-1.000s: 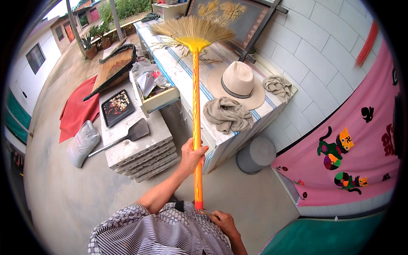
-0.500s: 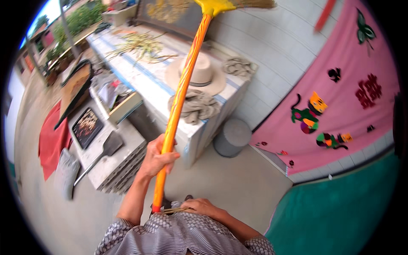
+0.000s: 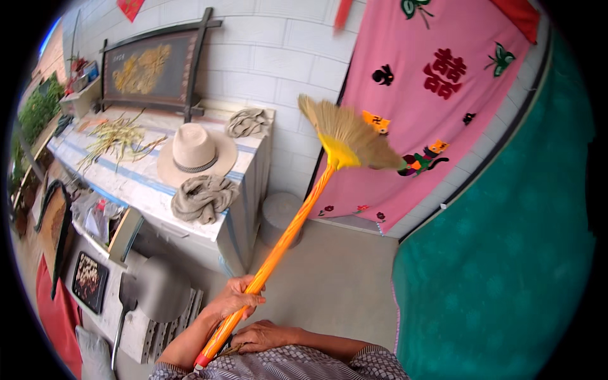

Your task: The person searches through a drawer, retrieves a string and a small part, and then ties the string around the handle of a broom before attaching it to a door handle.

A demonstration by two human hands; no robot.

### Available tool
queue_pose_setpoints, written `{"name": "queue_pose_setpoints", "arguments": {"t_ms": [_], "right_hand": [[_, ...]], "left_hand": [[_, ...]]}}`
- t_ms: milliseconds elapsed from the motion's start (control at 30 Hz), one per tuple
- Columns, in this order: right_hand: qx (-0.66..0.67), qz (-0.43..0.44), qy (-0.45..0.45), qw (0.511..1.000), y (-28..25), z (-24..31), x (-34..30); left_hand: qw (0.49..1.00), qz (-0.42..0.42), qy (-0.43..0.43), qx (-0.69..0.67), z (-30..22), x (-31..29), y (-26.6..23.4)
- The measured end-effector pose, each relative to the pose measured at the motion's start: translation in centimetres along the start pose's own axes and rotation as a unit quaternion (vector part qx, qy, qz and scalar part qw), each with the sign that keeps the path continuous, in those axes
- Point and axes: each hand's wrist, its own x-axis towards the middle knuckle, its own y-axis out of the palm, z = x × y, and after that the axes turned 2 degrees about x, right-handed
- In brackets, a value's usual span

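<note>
An orange-handled broom (image 3: 286, 237) is being held aslant across the front of a grey bin (image 3: 278, 218), its bristles (image 3: 354, 136) showing right of the bin before a pink curtain (image 3: 408, 114) — any contact cannot be told. Nearer than the bin, the handle is being clasped by the left hand (image 3: 233, 299), fingers wrapped around; nearer still, the right hand (image 3: 261, 335) is being rested, fingers bent, any pinch unclear — the curtain could be snagged, or the bin knocked, should the one-handed hold be twisted.

Before me, a pink hanging (image 3: 437, 136) and green drape (image 3: 494, 266) rise beyond grey floor (image 3: 342, 266), a cabinet (image 3: 180, 229) lining the pale wall (image 3: 278, 47)
</note>
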Motion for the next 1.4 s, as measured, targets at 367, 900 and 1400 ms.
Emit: {"name": "queue_pose_setpoints", "arguments": {"t_ms": [367, 900, 1400], "right_hand": [[0.011, -0.182, -0.077, 0.980, -2.3, 6.0, -1.8], [0.220, -0.385, -0.080, 0.892, -12.1, 15.1, -5.0], [0.065, -0.563, -0.080, 0.820, -21.2, 10.9, -7.9]], "left_hand": [[0.956, 0.140, -0.244, -0.086, 2.1, 6.5, -0.8], [0.866, 0.123, -0.361, -0.324, 9.6, 8.7, -0.4], [0.987, -0.108, -0.087, -0.078, 6.4, 1.9, -6.6]]}}
